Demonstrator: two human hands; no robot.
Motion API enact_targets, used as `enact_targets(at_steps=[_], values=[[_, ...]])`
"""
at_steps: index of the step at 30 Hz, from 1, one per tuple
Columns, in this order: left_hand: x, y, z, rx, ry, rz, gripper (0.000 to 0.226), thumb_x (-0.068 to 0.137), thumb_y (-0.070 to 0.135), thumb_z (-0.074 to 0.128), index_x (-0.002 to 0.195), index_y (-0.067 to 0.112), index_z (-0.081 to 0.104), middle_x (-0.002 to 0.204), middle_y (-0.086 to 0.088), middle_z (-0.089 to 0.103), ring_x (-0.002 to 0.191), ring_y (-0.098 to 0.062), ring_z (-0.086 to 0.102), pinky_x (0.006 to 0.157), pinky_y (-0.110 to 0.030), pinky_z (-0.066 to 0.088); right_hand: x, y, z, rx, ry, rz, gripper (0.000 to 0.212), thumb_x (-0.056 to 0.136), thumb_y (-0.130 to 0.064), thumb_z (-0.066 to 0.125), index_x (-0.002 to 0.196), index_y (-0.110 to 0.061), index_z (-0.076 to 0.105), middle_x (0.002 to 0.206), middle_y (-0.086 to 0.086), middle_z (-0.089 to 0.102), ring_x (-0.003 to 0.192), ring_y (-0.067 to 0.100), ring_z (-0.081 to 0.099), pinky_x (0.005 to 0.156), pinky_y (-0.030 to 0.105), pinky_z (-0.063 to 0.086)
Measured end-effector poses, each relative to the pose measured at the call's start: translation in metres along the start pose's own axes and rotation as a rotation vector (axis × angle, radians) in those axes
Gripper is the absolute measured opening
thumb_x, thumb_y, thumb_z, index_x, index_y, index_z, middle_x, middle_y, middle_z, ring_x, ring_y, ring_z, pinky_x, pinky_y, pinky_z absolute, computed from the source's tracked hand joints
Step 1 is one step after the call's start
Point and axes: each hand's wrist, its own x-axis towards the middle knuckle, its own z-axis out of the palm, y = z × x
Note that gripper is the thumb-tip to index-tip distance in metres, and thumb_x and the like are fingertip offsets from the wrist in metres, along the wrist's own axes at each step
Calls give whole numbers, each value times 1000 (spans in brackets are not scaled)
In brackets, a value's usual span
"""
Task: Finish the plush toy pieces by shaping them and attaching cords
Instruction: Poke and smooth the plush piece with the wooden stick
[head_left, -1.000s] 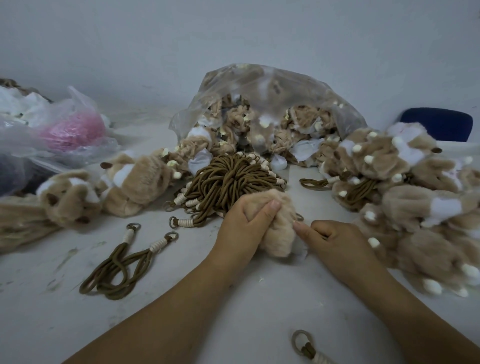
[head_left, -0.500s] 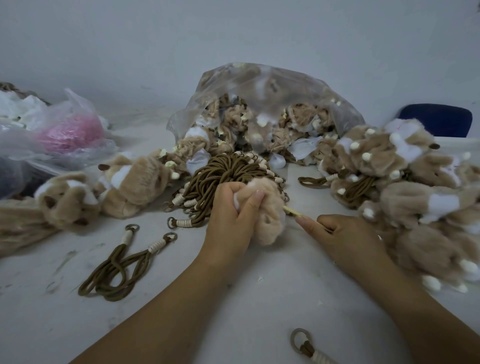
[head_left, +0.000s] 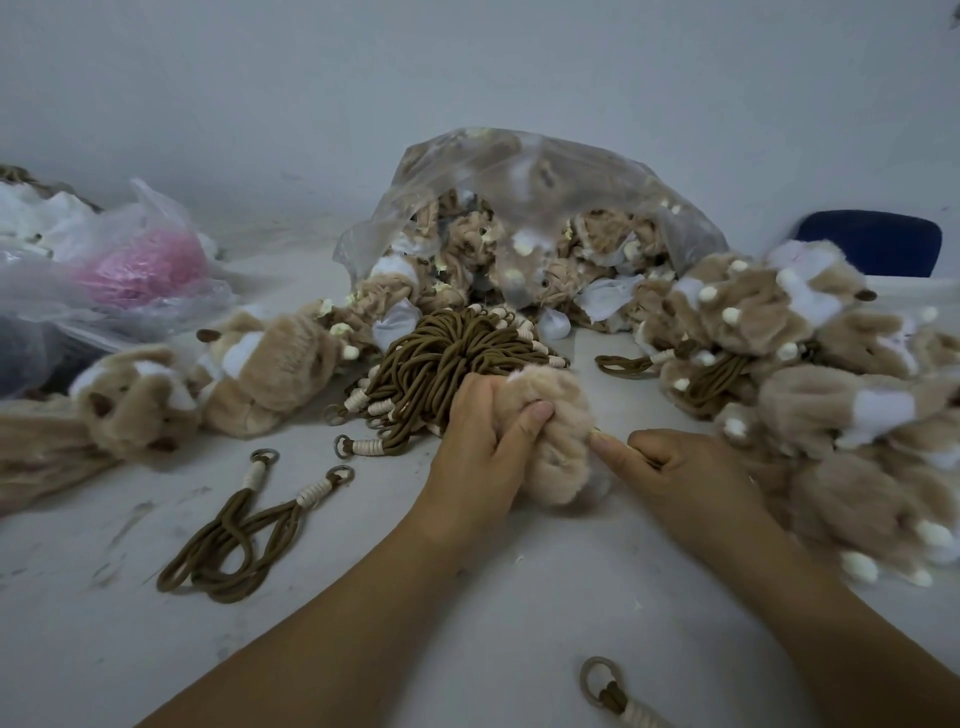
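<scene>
Centre of frame, on the scuffed white table (head_left: 104, 623): a tan, fuzzy plush toy piece (head_left: 563, 457), bunched and lying on the surface.

The left hand (head_left: 480, 441) grips the piece from its left side. Fingers are curled around the fabric and the thumb is pressed across the front.

The right hand (head_left: 680, 467) has its fingers curled in and the index finger stretched toward the piece. It pinches a thin pale stick (head_left: 596, 430); only the tip shows, touching the plush.

Just behind the hands is a thick bundle of brown cords with cream wrapping and metal rings (head_left: 447, 358). Behind that, upper centre, a clear plastic bag stuffed with tan plush pieces (head_left: 519, 176).

Right edge: a heap of tan-and-white plush toys with cords (head_left: 831, 389). Left: two more plush toys (head_left: 260, 369). Lower left: two loose brown cords (head_left: 249, 525). Bottom edge: another ringed cord (head_left: 608, 686), partly cut off.
</scene>
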Motion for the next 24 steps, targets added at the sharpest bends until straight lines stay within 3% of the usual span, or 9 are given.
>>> enact_targets(at_steps=[2, 5, 7, 9, 11, 13, 15, 24], values=[[-1, 0, 4, -111, -21, -51, 9, 94, 32, 60, 101, 27, 56, 107, -1, 61, 102, -11, 61, 89, -30, 50, -2, -2, 4, 64, 13, 22, 66, 70, -77, 32, 50, -14, 30, 44, -5, 38, 47, 12, 37, 51, 36, 32], [-1, -1, 7, -253, -68, -92, 36, 94, 46, 51, 122, 26, 60, 117, 7, 68, 113, -5, 62, 99, -29, 50, -5, -7, 11, 136, 42, 23, 63, 71, -75, 33, 50, -16, 29, 45, -3, 32, 46, 10, 31, 49, 34, 30], [-1, 2, 5, -328, -103, -91, 41, 95, 61, 42, 118, 36, 66, 113, 13, 71, 109, -1, 64, 90, -19, 52, -5, -10, 13, 165, 51, 13, 62, 71, -75, 33, 51, -16, 27, 46, -3, 30, 46, 11, 29, 47, 28, 23], [1, 4, 2, -396, -90, -145, 43, 88, 74, 37, 101, 50, 71, 103, 18, 74, 99, 2, 68, 77, -12, 53, -4, -11, 14, 166, 50, 22, 62, 70, -75, 33, 50, -17, 25, 46, -3, 32, 45, 11, 30, 47, 28, 23], [2, 0, 1, -420, -43, -158, 38, 91, 65, 40, 96, 47, 73, 100, 15, 75, 97, -3, 70, 74, -13, 53, -2, -9, 12, 126, 42, 36, 64, 70, -76, 33, 49, -17, 25, 45, -4, 35, 44, 12, 32, 48, 31, 27], [4, -3, 1, -393, 13, -163, 32, 91, 54, 47, 93, 33, 72, 94, 13, 74, 93, -6, 70, 72, -18, 54, 0, -7, 8, 71, 40, 46, 66, 70, -78, 33, 51, -15, 25, 45, -2, 33, 44, 11, 33, 49, 34, 29], [6, -5, 0, -299, 57, -132, 27, 89, 52, 50, 88, 27, 62, 83, 18, 68, 81, 0, 65, 67, -18, 52, 2, -5, 3, 21, 49, 33, 65, 72, -77, 34, 52, -15, 25, 46, -1, 27, 44, 10, 30, 48, 34, 26], [6, -2, -8, -59, 71, -16, 6, 89, 43, 55, 90, 39, 51, 102, 2, 58, 96, -12, 59, 82, -40, 54, 5, 6, -6, -163, 71, -54, 66, 75, -76, 29, 52, -15, 25, 50, 2, 36, 48, 13, 39, 48, 33, 28]])
